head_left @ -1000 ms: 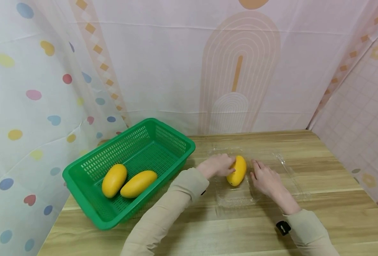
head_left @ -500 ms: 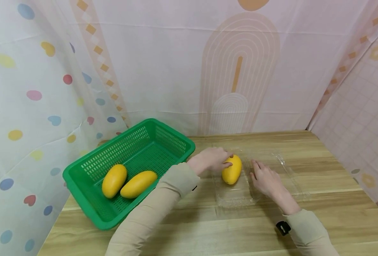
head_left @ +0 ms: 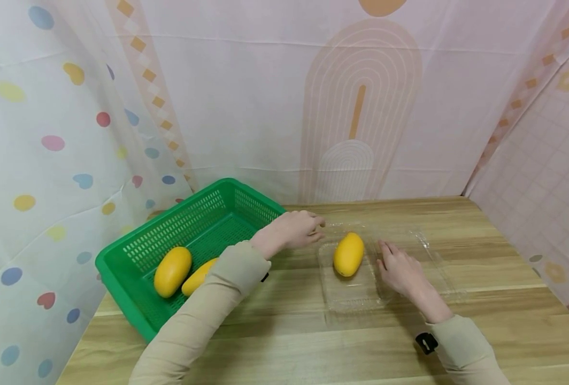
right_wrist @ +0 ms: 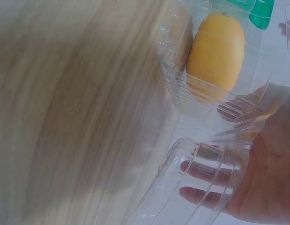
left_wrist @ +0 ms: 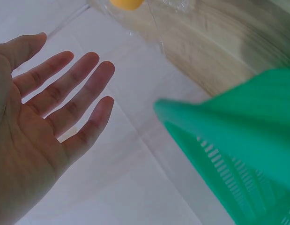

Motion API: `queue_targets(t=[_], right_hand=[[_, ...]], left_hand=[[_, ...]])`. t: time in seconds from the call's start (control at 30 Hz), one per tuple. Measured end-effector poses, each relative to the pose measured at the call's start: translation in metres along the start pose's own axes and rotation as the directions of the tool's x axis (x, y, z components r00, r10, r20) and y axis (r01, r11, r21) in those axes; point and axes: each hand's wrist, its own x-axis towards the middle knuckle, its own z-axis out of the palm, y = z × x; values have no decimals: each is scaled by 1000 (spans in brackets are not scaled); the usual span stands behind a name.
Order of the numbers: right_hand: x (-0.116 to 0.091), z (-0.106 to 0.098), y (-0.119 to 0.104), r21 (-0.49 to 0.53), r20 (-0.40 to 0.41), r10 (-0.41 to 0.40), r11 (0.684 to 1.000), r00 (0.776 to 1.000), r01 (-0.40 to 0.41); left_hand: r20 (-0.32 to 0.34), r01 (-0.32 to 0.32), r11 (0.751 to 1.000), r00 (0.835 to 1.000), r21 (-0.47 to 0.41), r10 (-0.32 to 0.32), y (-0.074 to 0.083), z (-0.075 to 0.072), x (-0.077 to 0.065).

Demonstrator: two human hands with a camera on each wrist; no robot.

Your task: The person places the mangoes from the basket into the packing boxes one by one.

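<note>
A yellow mango [head_left: 348,254] lies in one half of a clear plastic clamshell container [head_left: 356,303], whose lid lies spread out to the right. My left hand [head_left: 291,230] is in the air between the green basket and the container. Its fingers are spread and slightly bent, with nothing in the palm [left_wrist: 37,140] in the left wrist view. My right hand [head_left: 402,270] rests on the container's middle, just right of the mango, with fingers extended. The right wrist view shows its fingers [right_wrist: 205,172] through the clear plastic.
A green plastic basket [head_left: 130,313] stands on the left of the wooden table [head_left: 304,347]. Inside it are two more mangoes, one in full view [head_left: 172,271] and one [head_left: 198,277] partly behind my left sleeve. Patterned curtains [head_left: 246,107] hang behind and on both sides.
My left hand has let go of the mango and moved left toward the basket. The mango shifted slightly left, then stayed in the container. My right hand has not moved.
</note>
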Motion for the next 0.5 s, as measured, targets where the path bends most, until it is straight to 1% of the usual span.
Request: queue_targets(t=[0.17, 0.37, 0.5], right_hand=[[1, 1, 0, -6, -10, -1, 1000, 1000, 1], [2, 1, 0, -1, 1, 6, 1000, 1000, -6], [2, 2, 0, 2, 2, 9, 1000, 1000, -9]], left_hand=[[-25, 28, 1000, 999, -1, -28, -11, -3, -10], [-69, 28, 1000, 997, -9, -28, -25, -5, -24], [-82, 41, 999, 996, -20, -43, -34, -8, -36]])
